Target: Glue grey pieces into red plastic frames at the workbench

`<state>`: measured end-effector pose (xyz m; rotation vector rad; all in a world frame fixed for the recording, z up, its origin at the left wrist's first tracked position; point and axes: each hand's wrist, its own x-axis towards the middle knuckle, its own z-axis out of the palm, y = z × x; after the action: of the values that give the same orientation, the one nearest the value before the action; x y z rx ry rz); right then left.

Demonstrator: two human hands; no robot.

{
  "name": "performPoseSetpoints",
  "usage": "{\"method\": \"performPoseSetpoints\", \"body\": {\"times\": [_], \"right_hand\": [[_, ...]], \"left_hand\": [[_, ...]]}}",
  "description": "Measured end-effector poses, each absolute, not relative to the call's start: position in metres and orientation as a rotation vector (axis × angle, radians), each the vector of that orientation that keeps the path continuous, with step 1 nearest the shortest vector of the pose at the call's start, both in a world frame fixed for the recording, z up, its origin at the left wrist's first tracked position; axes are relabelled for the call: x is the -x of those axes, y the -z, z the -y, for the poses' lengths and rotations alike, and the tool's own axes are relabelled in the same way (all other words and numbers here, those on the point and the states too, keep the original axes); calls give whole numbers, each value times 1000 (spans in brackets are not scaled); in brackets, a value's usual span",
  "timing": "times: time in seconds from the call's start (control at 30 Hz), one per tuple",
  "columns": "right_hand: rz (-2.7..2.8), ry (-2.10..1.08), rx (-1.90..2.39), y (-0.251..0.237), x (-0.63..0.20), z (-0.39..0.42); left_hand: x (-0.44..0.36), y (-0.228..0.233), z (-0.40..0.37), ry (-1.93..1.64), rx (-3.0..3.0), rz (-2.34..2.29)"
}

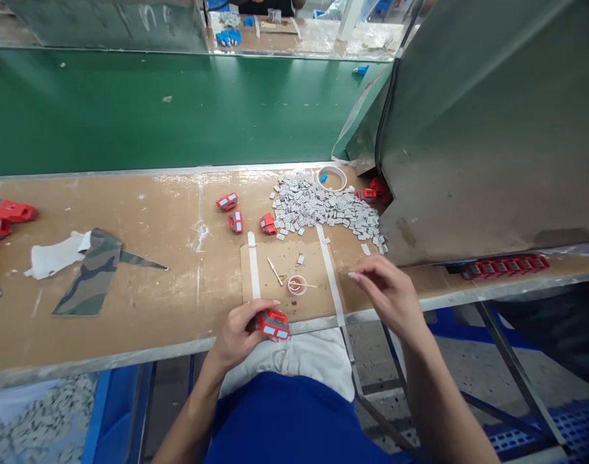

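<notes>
My left hand (239, 332) grips a small red toy car (275, 324) with light-blue windows and a grey band, over the table's front edge. Off to the right, my right hand (388, 290) is raised with thumb and forefinger pinched together; whatever is at the fingertips is too small to make out. Between the hands, a cardboard sheet (256, 290) is taped down. On it are a small round cup (297, 285) with a thin stick across it, a white stick (275, 271) and a small grey piece (301, 259). Three more red toy cars (235, 221) lie beyond the cardboard.
A heap of small grey pieces (318, 206) spreads behind the cardboard, with a tape roll (332, 178) at its back. Red parts (14, 211) and a camouflage cloth (94, 270) lie left. A metal panel (468, 148) bounds the right; a green belt (178, 116) runs behind.
</notes>
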<state>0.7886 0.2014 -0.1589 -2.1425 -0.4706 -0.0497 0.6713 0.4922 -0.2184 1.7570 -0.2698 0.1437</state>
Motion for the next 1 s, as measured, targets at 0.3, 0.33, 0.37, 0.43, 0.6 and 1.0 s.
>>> {"method": "performPoseSetpoints", "body": {"times": [0.3,0.33,0.37,0.43,0.6,1.0], "right_hand": [[507,-393,1786,152,-724,-280],[497,-406,1782,155,-725,-282],[490,-416,1777,157,-727,-283],[487,-434,1766,161,-729,-283],[516,-473,1787,162,-730,-282],[609,-365,1902,159,-724,-286]], "left_hand": [[-678,212,-494,-100,-1726,352],[-678,212,-494,-105,-1726,358],[-678,212,-494,-111,-1726,362],[-677,212,-494,-116,-1736,359],[-675,212,-494,-83,-1788,332],[-674,210,-494,-77,-1890,304]]}}
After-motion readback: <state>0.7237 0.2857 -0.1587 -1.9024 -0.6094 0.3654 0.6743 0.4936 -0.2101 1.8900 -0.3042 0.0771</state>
